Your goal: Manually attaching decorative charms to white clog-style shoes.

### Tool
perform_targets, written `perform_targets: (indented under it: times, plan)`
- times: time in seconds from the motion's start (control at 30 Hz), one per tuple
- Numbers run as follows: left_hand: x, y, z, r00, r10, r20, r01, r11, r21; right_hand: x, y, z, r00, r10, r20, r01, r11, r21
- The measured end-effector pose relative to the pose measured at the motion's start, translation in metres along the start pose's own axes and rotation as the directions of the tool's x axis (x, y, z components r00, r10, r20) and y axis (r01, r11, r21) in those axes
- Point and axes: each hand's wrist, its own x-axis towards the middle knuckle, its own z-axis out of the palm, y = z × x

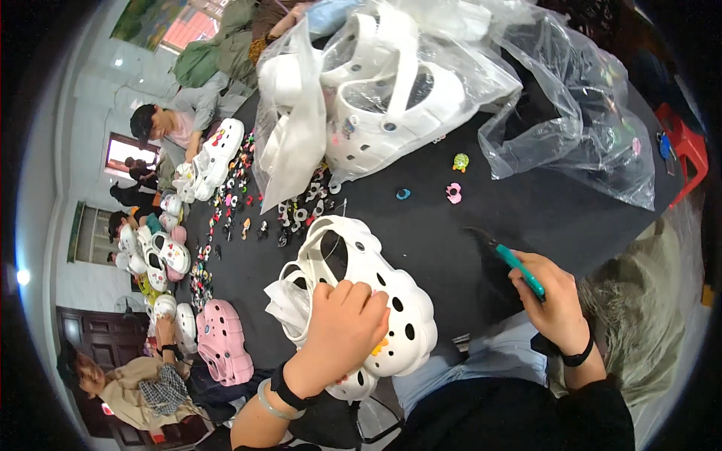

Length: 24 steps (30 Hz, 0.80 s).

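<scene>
A white clog [410,304] with dark oval holes lies near the table's front edge, an orange charm [380,346] on its upper. My left hand [342,323] is closed over it, fingers curled on the upper; what lies under the fingertips is hidden. Partly beneath that arm shows another white clog [353,387]. To the right, my right hand [553,297] grips teal-handled pliers [520,272], their thin, dark, curved tip pointing toward the far left, apart from the clog. Farther back lie a blue charm [403,194], a pink charm [453,193] and a green charm [461,161].
White clogs in clear plastic bags [406,113] stand at the back; an open clear bag [594,143] lies beside them. Many small charms [301,214] spread leftward. Pink clogs [226,342] sit at left. Co-workers [169,124] line the far left side; a red stool [688,154] stands right.
</scene>
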Motion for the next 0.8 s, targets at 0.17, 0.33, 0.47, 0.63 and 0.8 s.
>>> perform_targets:
  times: [0.17,0.33,0.47,0.63,0.8]
  plan:
    - [-0.003,-0.012,-0.005,0.997,0.070,0.019,-0.066,0.986,-0.156,0.009,-0.021,0.000,0.974,-0.183,0.133,0.124,0.923,0.364]
    - [0.002,-0.023,-0.018,0.988,0.101,0.117,-0.052,0.930,-0.365,0.024,-0.024,0.002,0.880,-0.426,0.209,0.358,0.886,0.296]
    - [-0.001,-0.036,-0.011,0.991,0.054,0.123,0.015,0.865,-0.501,0.029,-0.032,0.000,0.815,-0.516,0.264,0.467,0.855,0.227]
    - [-0.001,-0.040,-0.008,0.990,0.099,0.097,-0.035,0.855,-0.517,0.023,-0.029,0.016,0.811,-0.561,0.165,0.529,0.824,0.204]
    - [0.000,-0.046,-0.008,0.984,0.163,0.068,-0.104,0.848,-0.520,0.021,-0.041,0.020,0.802,-0.567,0.187,0.540,0.822,0.179]
